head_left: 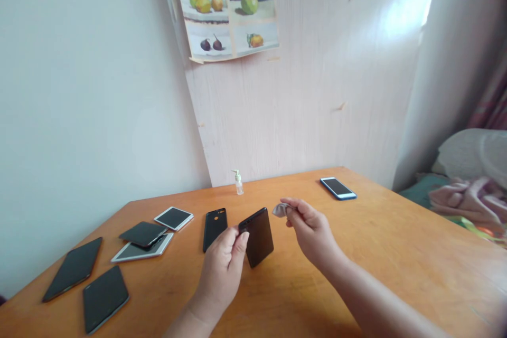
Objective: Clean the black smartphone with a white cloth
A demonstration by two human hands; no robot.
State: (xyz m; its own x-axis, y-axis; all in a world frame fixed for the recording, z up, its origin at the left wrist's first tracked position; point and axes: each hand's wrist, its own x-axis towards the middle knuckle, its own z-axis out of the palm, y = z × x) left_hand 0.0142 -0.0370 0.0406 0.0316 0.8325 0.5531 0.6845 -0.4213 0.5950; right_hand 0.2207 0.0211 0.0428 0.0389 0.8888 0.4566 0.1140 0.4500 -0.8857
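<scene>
Fingers of the left hand had a firm pinch on the dark phone, thumb across its near edge, and up it stood, tilted, just above the tabletop! Over on the other side, the right hand had its fingers bunched tight around a small greyish cloth, held near the phone's upper corner but clear of it, a gap showing between the two. Just left of the phone, a black phone case lay flat, its camera cutout at the far end. Behind them all, upright near the rear edge, stood a clear pump bottle! Out to the right, well apart, a white phone with a blue rim lay screen up. And what a crowd on the left: a small white-edged device, then a thin dark device lying across a white-framed tablet, with a long black tablet and a dark grey-edged tablet nearer the front! High on the wall panel, a taped fruit poster overlooked everything.
</scene>
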